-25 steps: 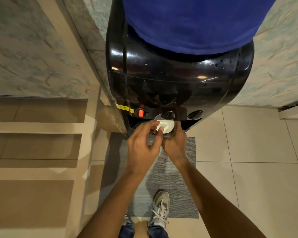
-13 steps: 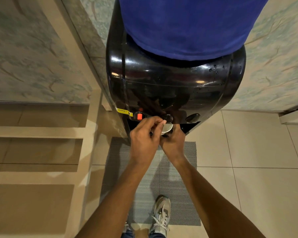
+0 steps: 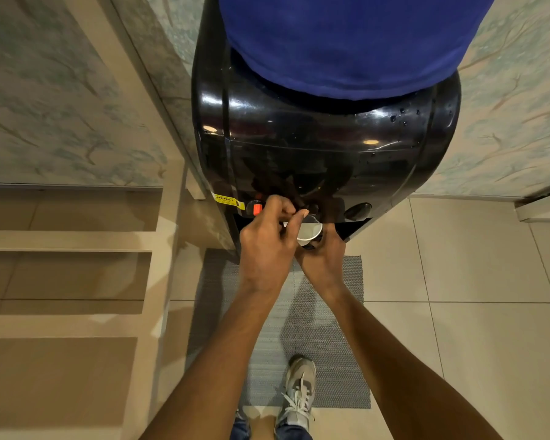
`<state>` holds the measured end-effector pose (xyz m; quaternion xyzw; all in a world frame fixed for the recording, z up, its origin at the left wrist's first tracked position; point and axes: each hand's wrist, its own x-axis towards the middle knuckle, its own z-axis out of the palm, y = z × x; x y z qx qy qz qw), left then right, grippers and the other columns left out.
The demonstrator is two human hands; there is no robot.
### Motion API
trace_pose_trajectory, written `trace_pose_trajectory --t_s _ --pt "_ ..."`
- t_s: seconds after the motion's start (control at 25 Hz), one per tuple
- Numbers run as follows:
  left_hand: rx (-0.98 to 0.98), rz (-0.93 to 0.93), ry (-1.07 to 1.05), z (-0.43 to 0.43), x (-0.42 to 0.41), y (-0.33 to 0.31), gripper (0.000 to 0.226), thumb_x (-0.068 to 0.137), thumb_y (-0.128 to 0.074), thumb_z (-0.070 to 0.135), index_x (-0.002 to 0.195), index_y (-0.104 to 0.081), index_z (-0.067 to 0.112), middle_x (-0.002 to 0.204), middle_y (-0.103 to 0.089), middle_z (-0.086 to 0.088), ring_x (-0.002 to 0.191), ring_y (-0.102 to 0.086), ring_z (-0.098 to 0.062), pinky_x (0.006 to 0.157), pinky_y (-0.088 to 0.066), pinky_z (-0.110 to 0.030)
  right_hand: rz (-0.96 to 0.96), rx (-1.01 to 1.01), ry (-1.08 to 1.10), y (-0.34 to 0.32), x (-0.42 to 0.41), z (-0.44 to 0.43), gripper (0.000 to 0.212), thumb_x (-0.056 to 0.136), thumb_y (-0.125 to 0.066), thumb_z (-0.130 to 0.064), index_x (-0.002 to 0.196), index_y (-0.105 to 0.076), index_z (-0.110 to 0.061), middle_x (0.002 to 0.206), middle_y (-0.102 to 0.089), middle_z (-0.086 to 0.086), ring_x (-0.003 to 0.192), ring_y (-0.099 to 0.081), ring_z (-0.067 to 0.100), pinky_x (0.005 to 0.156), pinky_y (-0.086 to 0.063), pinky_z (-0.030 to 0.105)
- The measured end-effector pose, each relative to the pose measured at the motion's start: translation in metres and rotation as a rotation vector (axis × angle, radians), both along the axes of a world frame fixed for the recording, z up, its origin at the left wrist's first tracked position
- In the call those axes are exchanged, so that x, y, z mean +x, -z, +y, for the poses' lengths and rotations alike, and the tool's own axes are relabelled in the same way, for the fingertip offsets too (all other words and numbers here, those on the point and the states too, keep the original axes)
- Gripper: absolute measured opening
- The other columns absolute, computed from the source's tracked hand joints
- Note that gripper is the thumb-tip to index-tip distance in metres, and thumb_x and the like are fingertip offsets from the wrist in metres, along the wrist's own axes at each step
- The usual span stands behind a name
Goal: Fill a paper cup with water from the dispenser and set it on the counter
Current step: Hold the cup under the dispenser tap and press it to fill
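a: where's your paper cup [image 3: 308, 232] just now?

b: under the middle tap [image 3: 313, 208] of the black dispenser [image 3: 324, 147], in the recess, tipped a little toward you. your right hand [image 3: 323, 257] has its fingers curled round the cup's lower half from the right.

a: and the other one?

b: your left hand [image 3: 265, 246] is up at the tap, fingers bunched narrow, thumb tip right over the cup's rim. whether it pinches the rim or presses the tap, i cannot tell.

a: so which step is this?

b: filling, by my reckoning. the inside of the cup looks pale and greyish; i can't say how much water is in it.

a: what does the next move want from you?

b: hold the cup square under the spout, watch the level, let the tap go before it nears the rim. the orange tap [image 3: 257, 208] just to the left looks like the hot one, so mind your knuckles. no counter shows here, so you'll have to turn and carry it level.
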<state>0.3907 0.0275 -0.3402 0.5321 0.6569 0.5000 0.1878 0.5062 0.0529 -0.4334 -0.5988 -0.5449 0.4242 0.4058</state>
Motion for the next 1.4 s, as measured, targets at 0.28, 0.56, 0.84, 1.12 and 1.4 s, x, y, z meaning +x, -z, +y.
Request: trace_pose_trajectory --t_s 0.28,0.56,0.84,1.12,1.4 --pt "0.057 0.206 0.015 0.0066 -0.0008 -0.0043 0.012 0.093 -0.074 0.011 0.088 -0.065 0.004 0.075 -0.072 -0.004 0.068 -0.073 -0.014 0.057 -0.061 -0.031 -0.002 0.005 0.009 -0.0058 -0.0055 -0.0005 0.055 0.068 -0.082 -0.046 0.108 -0.066 -0.011 0.087 -0.074 -0.011 0.078 -0.071 0.001 0.065 -0.05 0.012" --pt "0.119 0.348 -0.039 0.0063 -0.0026 0.0011 0.015 0.089 -0.081 0.012 0.086 -0.068 0.007 0.075 -0.072 0.0 0.063 -0.068 -0.012 0.052 -0.056 -0.025 -0.027 -0.006 -0.007 -0.0016 -0.0038 -0.0007 0.06 0.072 -0.085 -0.043 0.121 -0.061 -0.017 0.097 -0.077 -0.005 0.086 -0.073 0.008 0.073 -0.058 0.025" --pt "0.124 0.32 -0.023 0.0077 -0.0011 0.0012 0.016 0.089 -0.081 0.01 0.084 -0.068 0.004 0.076 -0.072 -0.002 0.066 -0.07 -0.012 0.055 -0.055 -0.021 -0.04 0.018 -0.016 -0.0014 -0.0034 -0.0005 0.059 0.073 -0.088 -0.033 0.123 -0.056 -0.029 0.098 -0.076 -0.005 0.084 -0.071 0.001 0.07 -0.054 0.014" --pt "0.091 0.3 -0.01 0.006 -0.0003 -0.0023 0.014 0.088 -0.082 0.008 0.086 -0.069 0.004 0.077 -0.072 -0.002 0.067 -0.068 -0.01 0.063 -0.047 -0.012 0.043 -0.008 -0.008 0.0018 -0.0028 -0.0031 0.066 0.068 -0.083 -0.043 0.124 -0.063 -0.016 0.093 -0.075 -0.015 0.087 -0.073 -0.001 0.07 -0.052 0.01" --pt "0.071 0.282 -0.003 0.005 -0.0007 -0.0032 0.013 0.089 -0.081 0.008 0.087 -0.069 0.004 0.078 -0.072 -0.003 0.067 -0.067 -0.01 0.064 -0.046 -0.009 0.047 -0.006 -0.006 0.0012 -0.004 -0.0018 0.06 0.07 -0.085 -0.04 0.122 -0.063 -0.017 0.091 -0.076 -0.014 0.084 -0.074 0.001 0.068 -0.053 0.011"
